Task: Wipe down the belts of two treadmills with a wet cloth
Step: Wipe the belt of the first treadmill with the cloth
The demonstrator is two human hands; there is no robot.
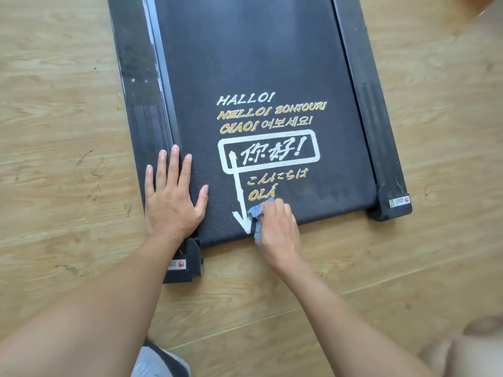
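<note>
A black treadmill belt (253, 63) printed with white and gold greetings lies on the wooden floor, its rear end toward me. My right hand (277, 229) grips a bunched blue cloth (257, 216) against the belt near the rear edge, over the white arrow tip. My left hand (174, 197) lies flat with fingers spread on the belt's left rear corner, partly over the left side rail (138, 77). Only one treadmill is in view.
The right side rail (373, 104) ends in a cap with a warning sticker (398, 201). A second sticker (177, 264) sits on the left end cap below my left wrist. Wooden floor (54, 131) surrounds the treadmill. My shoe (160, 360) shows at the bottom edge.
</note>
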